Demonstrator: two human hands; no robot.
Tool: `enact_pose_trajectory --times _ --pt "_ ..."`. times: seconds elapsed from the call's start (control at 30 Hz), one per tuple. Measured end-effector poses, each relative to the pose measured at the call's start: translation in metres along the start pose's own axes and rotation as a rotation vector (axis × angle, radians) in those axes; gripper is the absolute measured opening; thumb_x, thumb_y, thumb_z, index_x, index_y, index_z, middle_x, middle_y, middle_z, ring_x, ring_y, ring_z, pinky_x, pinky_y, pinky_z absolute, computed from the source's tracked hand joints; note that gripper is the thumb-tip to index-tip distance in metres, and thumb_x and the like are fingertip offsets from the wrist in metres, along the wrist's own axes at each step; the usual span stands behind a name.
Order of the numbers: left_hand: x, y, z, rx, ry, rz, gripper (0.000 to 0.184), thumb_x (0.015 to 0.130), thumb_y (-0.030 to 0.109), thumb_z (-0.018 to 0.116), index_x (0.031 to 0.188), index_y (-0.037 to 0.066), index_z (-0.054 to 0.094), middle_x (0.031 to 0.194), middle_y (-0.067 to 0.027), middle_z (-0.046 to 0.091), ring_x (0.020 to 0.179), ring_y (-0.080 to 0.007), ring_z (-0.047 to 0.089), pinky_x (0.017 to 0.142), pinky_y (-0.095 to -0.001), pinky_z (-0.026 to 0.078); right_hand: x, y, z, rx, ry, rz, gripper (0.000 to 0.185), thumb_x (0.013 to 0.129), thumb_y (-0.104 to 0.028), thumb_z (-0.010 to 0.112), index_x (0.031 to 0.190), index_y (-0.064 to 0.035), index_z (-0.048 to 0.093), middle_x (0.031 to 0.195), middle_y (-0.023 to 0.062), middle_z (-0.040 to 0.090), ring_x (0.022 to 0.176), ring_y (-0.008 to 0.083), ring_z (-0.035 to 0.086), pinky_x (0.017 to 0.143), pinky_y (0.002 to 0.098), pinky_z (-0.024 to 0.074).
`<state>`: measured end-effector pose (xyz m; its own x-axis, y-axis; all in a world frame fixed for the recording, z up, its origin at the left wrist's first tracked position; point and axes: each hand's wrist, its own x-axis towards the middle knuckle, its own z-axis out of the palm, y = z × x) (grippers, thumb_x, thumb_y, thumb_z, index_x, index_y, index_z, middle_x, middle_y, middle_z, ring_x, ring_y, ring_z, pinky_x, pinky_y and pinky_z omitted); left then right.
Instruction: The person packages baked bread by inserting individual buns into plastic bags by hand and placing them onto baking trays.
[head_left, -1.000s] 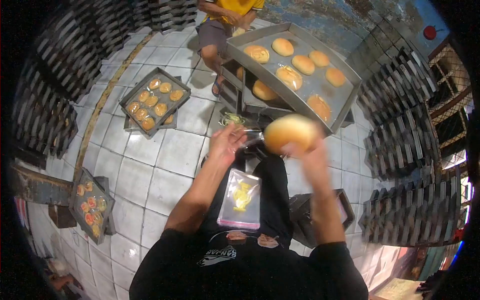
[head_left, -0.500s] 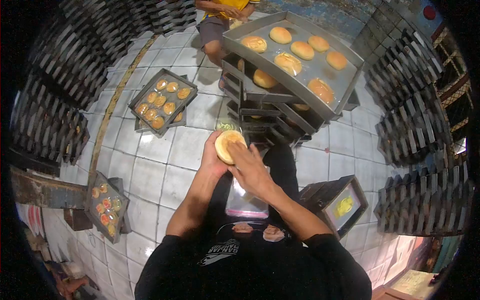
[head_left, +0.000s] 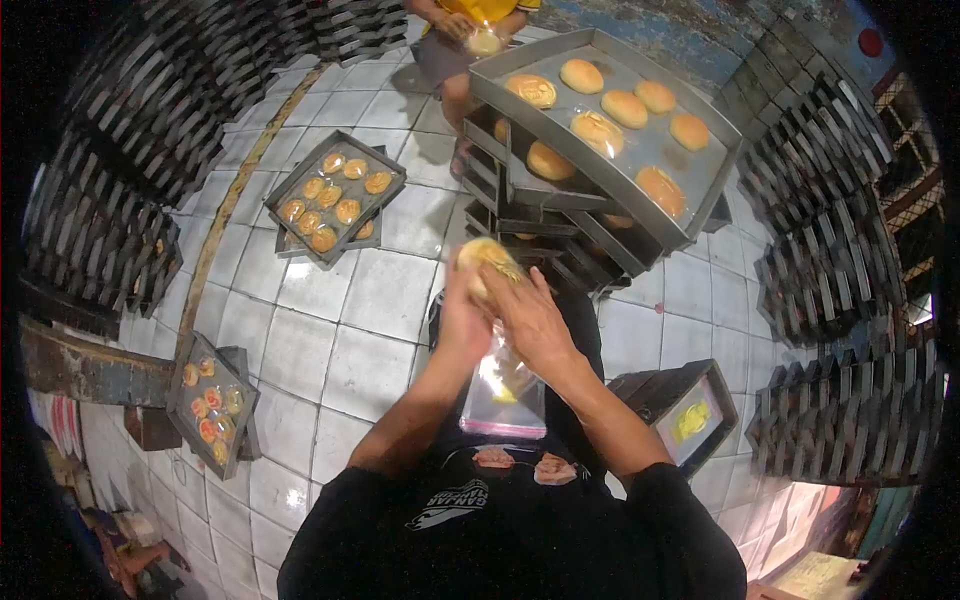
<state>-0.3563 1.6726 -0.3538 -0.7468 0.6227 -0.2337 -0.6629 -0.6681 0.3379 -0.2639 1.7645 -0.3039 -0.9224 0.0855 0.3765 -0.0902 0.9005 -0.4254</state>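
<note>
A round golden bun [head_left: 484,254] is held in front of me, its top crossed by shiny streaks that look like clear plastic. My left hand [head_left: 466,312] cups it from the left and below. Across its right side lies my right hand [head_left: 527,312], fingers pressed onto the bun and hiding part of it. Below my wrists, a stack of clear plastic bags [head_left: 502,412] with a pink edge rests on my lap.
Ahead stands a stack of metal trays [head_left: 700,170] with bare and wrapped buns. Other bun trays [head_left: 285,225] [head_left: 245,440] sit at left. At right, a box [head_left: 720,430] holds something yellow-green. A person in a yellow shirt [head_left: 480,10] handles a wrapped bun. Dark tray stacks line both sides.
The bun has moved up and slightly right and tilted, and it now shows shiny streaks. Both hands have closed more tightly around it. The other person now holds up a wrapped bun.
</note>
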Motion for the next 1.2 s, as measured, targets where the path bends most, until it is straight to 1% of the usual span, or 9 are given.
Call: enact_pose_trajectory --times 0.2,0.33,0.4,0.57,0.77,0.87,1.0,1.07,1.2 --pt "0.016 -0.022 -0.001 0.140 0.157 0.034 0.044 0.104 0.045 0.057 0.128 0.008 0.058 0.121 -0.0110 0.066 0.113 -0.0265 0.064 0.096 -0.0411 0.054 0.021 0.009 -0.005 -0.080 -0.127 0.086 0.046 0.092 -0.007 0.062 0.137 -0.0031 0.056 0.125 0.0216 0.065 0.119 0.0397 0.062 0.112 0.0552 0.0416" --pt "0.034 0.027 -0.005 -0.038 0.266 0.091 0.071 0.101 0.065 0.048 0.134 0.002 0.054 0.128 -0.0198 0.062 0.122 -0.0354 0.061 0.110 -0.0642 0.046 -0.004 -0.026 -0.051 0.784 -0.327 0.104 0.018 0.097 -0.009 0.068 0.110 0.0025 0.067 0.117 0.0135 0.070 0.105 0.0205 0.067 0.095 0.0364 0.0523" --pt "0.030 0.038 -0.015 -0.123 0.089 0.040 0.073 0.103 0.065 0.043 0.137 0.001 0.052 0.132 -0.0202 0.061 0.123 -0.0362 0.060 0.110 -0.0649 0.046 -0.014 -0.028 -0.053 1.205 -0.390 0.528 0.021 0.094 -0.010 0.070 0.113 -0.0010 0.067 0.111 0.0115 0.072 0.097 0.0167 0.067 0.087 0.0334 0.0529" --pt "0.028 0.020 -0.006 -0.066 -0.001 -0.148 0.071 0.107 0.061 0.034 0.141 0.001 0.051 0.133 -0.0198 0.061 0.122 -0.0361 0.061 0.109 -0.0622 0.048 -0.001 -0.020 -0.012 0.662 -0.084 0.112 0.016 0.091 -0.004 0.073 0.103 0.0033 0.064 0.109 0.0081 0.071 0.086 0.0137 0.065 0.074 0.0268 0.0512" --pt "0.034 0.053 -0.017 -0.014 0.072 -0.010 0.068 0.108 0.059 0.031 0.138 0.003 0.055 0.133 -0.0191 0.063 0.123 -0.0353 0.062 0.103 -0.0550 0.054 -0.030 -0.046 -0.045 1.537 -0.922 -0.020 0.015 0.097 -0.015 0.072 0.093 -0.0023 0.066 0.104 0.0085 0.068 0.083 0.0127 0.064 0.067 0.0318 0.0528" --pt "0.018 0.049 -0.008 -0.005 0.078 0.012 0.070 0.106 0.063 0.035 0.136 0.004 0.056 0.132 -0.0182 0.063 0.122 -0.0337 0.063 0.103 -0.0542 0.054 -0.013 -0.029 -0.027 0.852 -0.111 0.225 0.016 0.088 -0.002 0.076 0.082 -0.0045 0.061 0.097 0.0062 0.068 0.087 0.0133 0.064 0.070 0.0231 0.0502" --pt "0.020 0.019 -0.009 0.002 0.079 -0.122 0.068 0.108 0.060 0.032 0.138 0.003 0.055 0.131 -0.0190 0.064 0.118 -0.0360 0.063 0.101 -0.0554 0.053 -0.007 -0.026 -0.012 0.705 -0.055 0.161 0.016 0.088 -0.002 0.076 0.082 -0.0044 0.061 0.098 0.0048 0.066 0.087 0.0121 0.064 0.070 0.0236 0.0494" --pt "0.034 0.021 -0.019 0.060 0.144 -0.131 0.064 0.109 0.056 0.032 0.137 0.003 0.056 0.131 -0.0190 0.064 0.119 -0.0363 0.063 0.101 -0.0570 0.053 -0.014 -0.027 -0.026 1.059 -0.692 0.225 0.015 0.089 -0.001 0.075 0.086 -0.0040 0.060 0.097 0.0061 0.065 0.089 0.0116 0.063 0.069 0.0243 0.0487" --pt "0.031 0.048 -0.015 -0.020 0.118 -0.044 0.062 0.109 0.053 0.030 0.138 0.004 0.054 0.135 -0.0191 0.062 0.123 -0.0361 0.061 0.104 -0.0581 0.051 -0.016 -0.027 -0.025 0.929 -0.367 0.199 0.013 0.091 -0.001 0.072 0.093 -0.0026 0.060 0.100 0.0076 0.067 0.090 0.0133 0.064 0.068 0.0283 0.0508"
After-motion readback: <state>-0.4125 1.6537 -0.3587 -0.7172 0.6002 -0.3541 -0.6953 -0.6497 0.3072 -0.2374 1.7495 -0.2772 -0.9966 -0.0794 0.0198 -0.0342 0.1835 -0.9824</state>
